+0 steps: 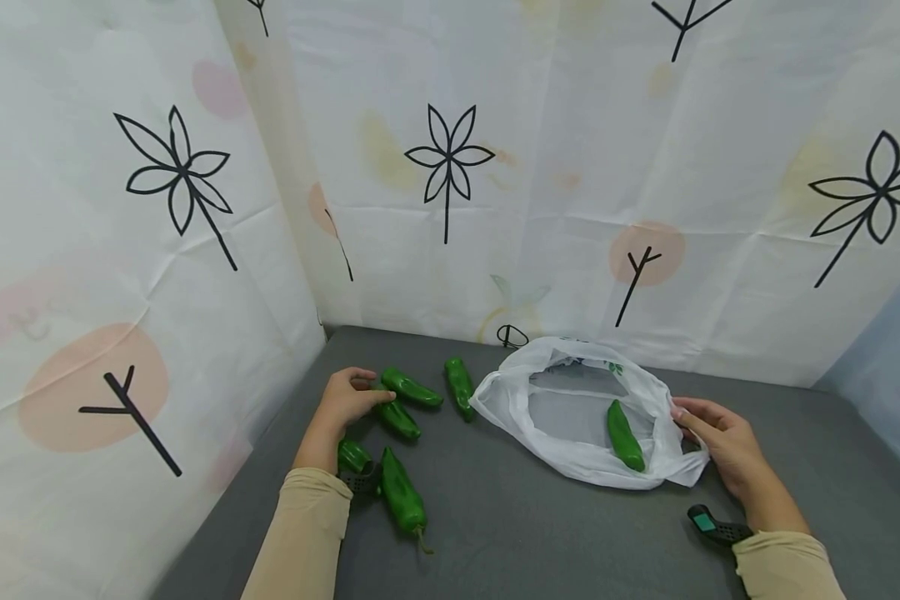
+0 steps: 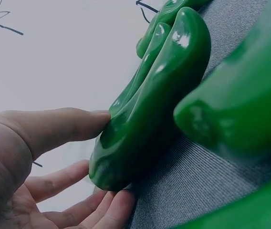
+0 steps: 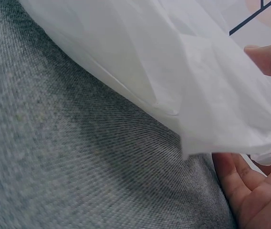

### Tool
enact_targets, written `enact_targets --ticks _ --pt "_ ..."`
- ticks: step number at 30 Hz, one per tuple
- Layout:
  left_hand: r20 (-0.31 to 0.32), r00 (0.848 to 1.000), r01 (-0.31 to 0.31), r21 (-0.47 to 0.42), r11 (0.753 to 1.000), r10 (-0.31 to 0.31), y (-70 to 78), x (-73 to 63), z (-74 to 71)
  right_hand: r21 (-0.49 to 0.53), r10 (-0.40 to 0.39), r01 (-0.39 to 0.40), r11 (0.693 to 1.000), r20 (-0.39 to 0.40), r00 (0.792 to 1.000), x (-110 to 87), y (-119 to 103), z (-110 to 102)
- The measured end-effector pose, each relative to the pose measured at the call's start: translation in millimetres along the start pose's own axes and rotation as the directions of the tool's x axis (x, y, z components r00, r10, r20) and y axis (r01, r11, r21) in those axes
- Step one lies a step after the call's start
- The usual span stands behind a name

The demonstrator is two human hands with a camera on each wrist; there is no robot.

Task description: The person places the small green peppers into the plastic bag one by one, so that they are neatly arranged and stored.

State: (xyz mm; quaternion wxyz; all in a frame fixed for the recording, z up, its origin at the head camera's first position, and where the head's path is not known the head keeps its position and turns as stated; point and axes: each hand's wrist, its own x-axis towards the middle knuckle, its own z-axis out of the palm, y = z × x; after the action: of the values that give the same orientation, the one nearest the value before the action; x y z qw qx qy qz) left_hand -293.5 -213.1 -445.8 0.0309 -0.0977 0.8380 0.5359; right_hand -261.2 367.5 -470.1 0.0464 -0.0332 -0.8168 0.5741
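My left hand (image 1: 345, 404) is at the near-left group of green peppers. Its thumb and fingertips hold the end of one green pepper (image 2: 150, 109), which lies on the grey cloth. My right hand (image 1: 727, 442) grips the right rim of a white plastic bag (image 1: 547, 446), with thumb and fingers on opposite sides of the film. The bag's mouth stands wide, and a single green pepper (image 1: 625, 436) is inside it. In the right wrist view, the bag's film (image 3: 221, 105) covers part of the right fingers.
Beyond the held pepper lies another pepper (image 1: 412, 389), and one more pepper (image 1: 459, 389) sits left of the bag. Nearer me are a pepper with a stem (image 1: 402, 492) and one partly behind the left wrist (image 1: 352, 454). Patterned white fabric (image 1: 450, 275) encloses the grey table (image 1: 540, 533).
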Motion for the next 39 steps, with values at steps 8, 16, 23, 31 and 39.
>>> enact_targets --ticks 8,16,23,31,39 --pt "-0.006 1.0 -0.028 0.005 1.0 0.028 1.2 -3.5 1.1 0.003 -0.006 0.006 1.0 -0.002 1.0 -0.8 -0.4 0.4" --pt "-0.022 0.999 -0.031 0.013 0.999 0.031 1.6 -3.4 0.8 0.005 -0.005 0.005 1.0 0.001 1.0 0.2 -1.8 -0.1" --pt "-0.028 0.999 -0.039 -0.029 0.999 0.038 0.5 -2.9 1.0 -0.001 0.003 -0.003 1.0 0.002 1.0 0.0 -2.2 0.2" --pt "-0.03 0.999 -0.041 -0.042 0.998 0.04 1.9 -5.1 0.3 -0.007 0.015 -0.015 1.0 0.003 1.0 -0.3 -2.0 0.3" --pt "-0.041 0.997 -0.06 -0.037 0.997 0.059 2.6 -4.8 -1.2 -0.008 0.021 -0.021 1.0 0.002 1.0 0.1 -1.6 0.5"
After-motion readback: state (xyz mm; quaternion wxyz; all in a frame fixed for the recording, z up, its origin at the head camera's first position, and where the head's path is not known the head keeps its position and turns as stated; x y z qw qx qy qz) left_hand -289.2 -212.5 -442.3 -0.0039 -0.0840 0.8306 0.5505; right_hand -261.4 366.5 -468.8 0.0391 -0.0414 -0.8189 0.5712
